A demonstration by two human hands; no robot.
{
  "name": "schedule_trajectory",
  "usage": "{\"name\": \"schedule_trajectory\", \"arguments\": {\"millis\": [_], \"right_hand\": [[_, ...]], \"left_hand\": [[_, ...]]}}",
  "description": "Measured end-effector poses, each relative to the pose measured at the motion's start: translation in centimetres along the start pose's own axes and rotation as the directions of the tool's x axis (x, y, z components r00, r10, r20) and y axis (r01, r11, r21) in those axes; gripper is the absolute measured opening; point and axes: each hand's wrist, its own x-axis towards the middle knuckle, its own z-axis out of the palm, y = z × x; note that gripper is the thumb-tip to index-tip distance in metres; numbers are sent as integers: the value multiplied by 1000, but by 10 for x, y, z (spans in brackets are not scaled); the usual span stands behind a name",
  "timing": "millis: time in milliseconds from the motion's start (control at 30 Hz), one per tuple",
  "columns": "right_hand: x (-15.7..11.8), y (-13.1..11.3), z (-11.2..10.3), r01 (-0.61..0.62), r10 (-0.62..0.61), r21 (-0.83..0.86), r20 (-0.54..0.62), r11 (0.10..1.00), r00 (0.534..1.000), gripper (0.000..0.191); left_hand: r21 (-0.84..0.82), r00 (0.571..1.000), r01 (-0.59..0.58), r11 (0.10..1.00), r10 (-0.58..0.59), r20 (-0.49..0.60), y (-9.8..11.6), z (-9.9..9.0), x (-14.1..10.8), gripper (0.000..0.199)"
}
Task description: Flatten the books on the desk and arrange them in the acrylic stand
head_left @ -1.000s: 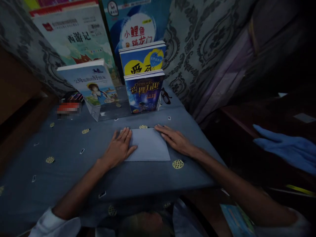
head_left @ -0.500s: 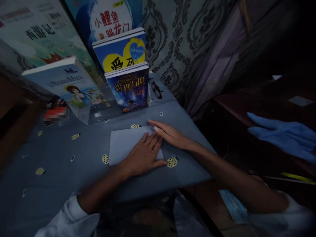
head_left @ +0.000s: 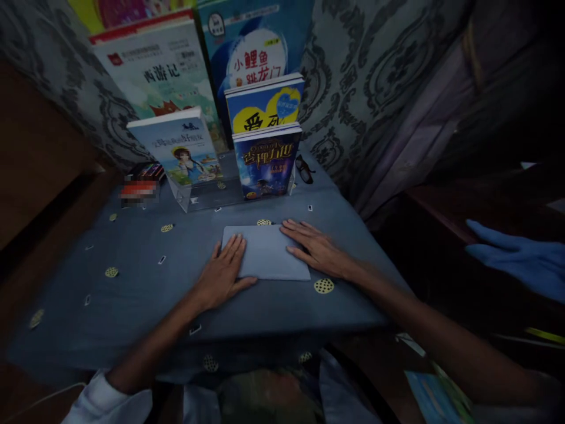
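The pale sheet lies flat, long axis running side to side.

On the table, a paper is lying with its left side under the left hand, its right edge under the right hand. Beyond the hands, books are standing in a rack, eyeglasses lying to their right. Well to the right hand's right, a glove is lying.
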Motion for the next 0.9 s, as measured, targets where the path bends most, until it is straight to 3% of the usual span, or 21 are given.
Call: {"name": "schedule_trajectory", "arguments": {"millis": [233, 467, 667, 800, 900], "right_hand": [[-26, -20, 6, 19, -15, -131, 26, 991, 1000, 63], [-92, -57, 7, 138, -117, -173, 122, 975, 986, 101], [-114, -77, 19, 62, -65, -185, -12, 981, 998, 67], [-110, -83, 9, 54, -57, -75, -49, 996, 997, 49], [-99, -88, -11, 59, -50, 93, -104, 994, 993, 40]], "left_hand": [[-2, 1000, 17, 1000, -17, -2, -1, -2, -14, 92], [-48, 996, -76, 996, 78, 53, 1, -5, -32, 108], [-67, 983, -179, 982, 181, 18, 4, -5, -44, 113], [-155, 971, -230, 961, 237, 29, 2, -7, -52, 116], [-334, 981, -183, 925, 193, -5, 1, -10, -56, 82]]}}
